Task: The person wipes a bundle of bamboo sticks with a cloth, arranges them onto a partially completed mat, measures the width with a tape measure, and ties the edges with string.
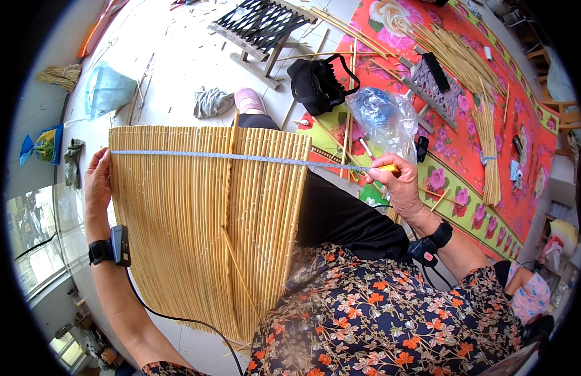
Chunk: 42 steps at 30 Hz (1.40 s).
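A mat of straw-coloured stalks (171, 219), tied side by side with thread, lies across my lap. A pale tape measure (271, 160) is drawn out straight over its upper part, from the left edge to past the right edge. My left hand (99, 178) pinches the tape's end at the mat's left edge. In my right hand (397, 188), beyond the right edge, is the tape's yellow case. A darker loose stalk (230, 182) lies lengthwise on the mat, with a thinner stalk (240, 269) slanting beside its lower part.
A black bag (315, 84) and a clear plastic bag (384, 119) sit ahead on the right. Bundled stalks (488, 150) and a folding stool (434, 84) rest on the red flowered sheet (453, 182). Another stool (262, 31) stands farther off. A grey cloth (212, 102) lies on the floor.
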Tool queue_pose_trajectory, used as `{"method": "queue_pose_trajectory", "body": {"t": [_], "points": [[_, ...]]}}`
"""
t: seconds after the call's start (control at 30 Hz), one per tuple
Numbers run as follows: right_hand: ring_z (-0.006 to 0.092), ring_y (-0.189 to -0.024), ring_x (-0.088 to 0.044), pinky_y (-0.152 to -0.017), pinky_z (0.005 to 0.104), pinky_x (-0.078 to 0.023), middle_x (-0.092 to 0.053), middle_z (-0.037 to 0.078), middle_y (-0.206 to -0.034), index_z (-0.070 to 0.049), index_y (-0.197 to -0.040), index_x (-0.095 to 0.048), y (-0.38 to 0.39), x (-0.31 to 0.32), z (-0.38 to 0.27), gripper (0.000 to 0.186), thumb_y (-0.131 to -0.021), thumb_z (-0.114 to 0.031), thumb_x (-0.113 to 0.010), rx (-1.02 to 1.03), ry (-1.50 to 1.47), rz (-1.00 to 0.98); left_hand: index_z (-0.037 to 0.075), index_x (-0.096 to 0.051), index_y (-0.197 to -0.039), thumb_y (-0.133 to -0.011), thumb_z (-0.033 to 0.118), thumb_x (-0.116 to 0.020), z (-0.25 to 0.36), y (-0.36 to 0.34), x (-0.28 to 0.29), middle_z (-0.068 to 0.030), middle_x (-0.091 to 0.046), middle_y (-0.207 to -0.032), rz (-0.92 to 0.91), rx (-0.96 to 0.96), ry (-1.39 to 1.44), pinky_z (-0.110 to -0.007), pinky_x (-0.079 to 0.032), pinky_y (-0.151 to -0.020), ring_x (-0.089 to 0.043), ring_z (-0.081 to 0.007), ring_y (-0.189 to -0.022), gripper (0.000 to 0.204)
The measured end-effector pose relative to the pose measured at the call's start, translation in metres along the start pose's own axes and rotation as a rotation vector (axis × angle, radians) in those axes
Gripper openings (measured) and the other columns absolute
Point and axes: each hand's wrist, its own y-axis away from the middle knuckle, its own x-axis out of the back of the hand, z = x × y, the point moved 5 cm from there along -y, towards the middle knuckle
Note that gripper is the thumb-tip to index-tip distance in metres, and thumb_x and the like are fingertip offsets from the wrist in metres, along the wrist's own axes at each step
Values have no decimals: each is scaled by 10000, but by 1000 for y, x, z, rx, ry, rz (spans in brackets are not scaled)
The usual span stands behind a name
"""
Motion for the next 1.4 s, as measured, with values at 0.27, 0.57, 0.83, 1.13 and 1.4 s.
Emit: {"method": "queue_pose_trajectory", "body": {"t": [0.27, 0.57, 0.83, 1.13, 1.4], "points": [[92, -801, -691, -762, 240, -562, -701, 34, -857, -31, -969, -692, 0, 0, 0, 138, -905, -153, -692, -11, -1, 2, 67, -633, -1182, -971, 214, -681, -1, -2, 1, -17, -667, -952, 6, -20, -16, -188, -539, -698, -628, -80, -809, 261], [91, -800, -688, -763, 238, -560, -701, 34, -853, -33, -968, -692, -1, -1, 1, 134, -905, -151, -691, -25, -12, 1, 69, -649, -1163, -972, 215, -680, -1, -2, -1, -5, -670, -943, -3, -12, -20, -185, -527, -698, -621, -71, -806, 242], [90, -789, -686, -741, 230, -553, -701, 33, -840, -29, -961, -692, 0, -2, -2, 127, -907, -143, -688, -6, 8, 4, 69, -655, -1154, -971, 215, -682, -1, -2, 0, -1, -671, -941, 5, -30, -26, -191, -519, -702, -621, -75, -816, 235], [78, -760, -669, -702, 216, -527, -705, 41, -815, -26, -962, -689, 0, -2, -2, 123, -905, -136, -685, 8, -2, 2, 89, -667, -1123, -961, 225, -694, -2, -3, 5, 17, -663, -892, 16, -52, -91, -183, -489, -612, -593, -59, -758, 214], [71, -750, -658, -699, 212, -517, -712, 46, -805, -28, -967, -688, 0, -1, -1, 130, -904, -142, -687, 11, -3, 8, 82, -665, -1129, -961, 225, -693, -2, -1, 3, 12, -666, -907, 29, -67, -102, -187, -499, -628, -603, -67, -779, 222]]}}
